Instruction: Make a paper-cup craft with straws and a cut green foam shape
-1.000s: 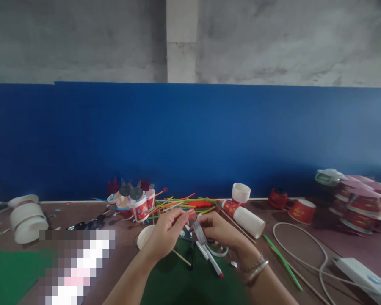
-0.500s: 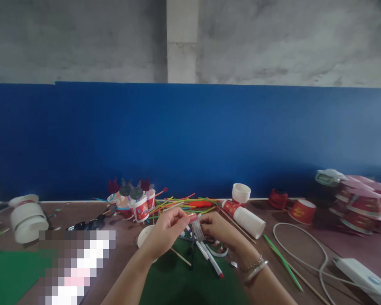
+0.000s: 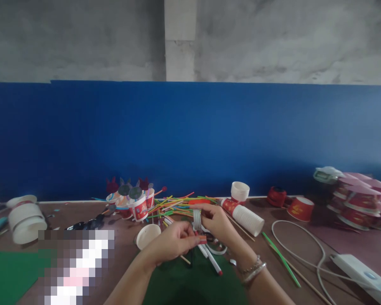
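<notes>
The left hand [image 3: 176, 242] pinches a small red piece [image 3: 203, 239] above the green sheet [image 3: 193, 286]. Just beyond it, the right hand's [image 3: 215, 221] fingers close on a pale ridged piece [image 3: 197, 220]. Beside the left wrist, a white cup [image 3: 148, 236] stands open-mouthed. Farther back, printed cups [image 3: 140, 210] hold coloured cutouts [image 3: 135, 193]. Nested cups [image 3: 248, 220] lie sideways on the tabletop [image 3: 120, 241], near an upright cup [image 3: 240, 192].

Stacked cups [image 3: 248, 219], markers [image 3: 214, 262] and green paper [image 3: 12, 275] suggest a craft workspace.

Cup stack [image 3: 249, 220] lies left of power strip [image 3: 362, 274]
</notes>
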`<state>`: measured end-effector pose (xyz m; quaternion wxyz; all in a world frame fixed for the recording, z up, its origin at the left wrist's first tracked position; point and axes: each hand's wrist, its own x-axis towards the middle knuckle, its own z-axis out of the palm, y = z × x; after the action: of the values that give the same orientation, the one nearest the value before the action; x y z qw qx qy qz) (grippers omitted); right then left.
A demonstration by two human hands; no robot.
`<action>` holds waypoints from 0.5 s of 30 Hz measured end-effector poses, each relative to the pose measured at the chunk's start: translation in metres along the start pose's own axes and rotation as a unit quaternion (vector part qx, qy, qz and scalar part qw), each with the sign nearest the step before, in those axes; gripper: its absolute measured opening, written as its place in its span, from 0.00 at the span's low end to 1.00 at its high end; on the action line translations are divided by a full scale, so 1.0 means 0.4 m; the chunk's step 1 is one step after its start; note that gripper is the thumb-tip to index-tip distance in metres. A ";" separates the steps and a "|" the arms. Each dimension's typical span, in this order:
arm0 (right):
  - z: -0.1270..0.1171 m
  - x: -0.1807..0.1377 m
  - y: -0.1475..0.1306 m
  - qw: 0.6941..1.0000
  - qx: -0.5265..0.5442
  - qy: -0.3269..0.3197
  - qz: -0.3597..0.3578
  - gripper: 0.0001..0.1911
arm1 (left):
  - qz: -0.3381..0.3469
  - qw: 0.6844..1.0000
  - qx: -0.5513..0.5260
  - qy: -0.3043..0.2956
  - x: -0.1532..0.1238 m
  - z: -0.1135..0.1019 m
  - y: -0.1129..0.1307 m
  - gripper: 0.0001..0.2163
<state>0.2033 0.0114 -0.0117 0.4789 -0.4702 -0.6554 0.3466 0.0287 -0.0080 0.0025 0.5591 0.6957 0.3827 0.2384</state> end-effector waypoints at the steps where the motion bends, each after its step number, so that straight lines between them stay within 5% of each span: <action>1: 0.000 -0.003 -0.007 1.000 0.000 0.000 -0.007 0.19 | -0.001 1.000 0.000 0.007 0.001 0.002 0.001 0.18; 15: 0.006 -0.035 -0.077 0.993 -0.051 -0.001 -0.110 0.22 | -0.014 0.999 -0.011 0.048 0.000 -0.006 0.026 0.13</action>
<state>0.1937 -0.0117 0.0112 0.4889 -0.4191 -0.7202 0.2584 0.0297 -0.0075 0.0132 0.5512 0.6718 0.4157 0.2683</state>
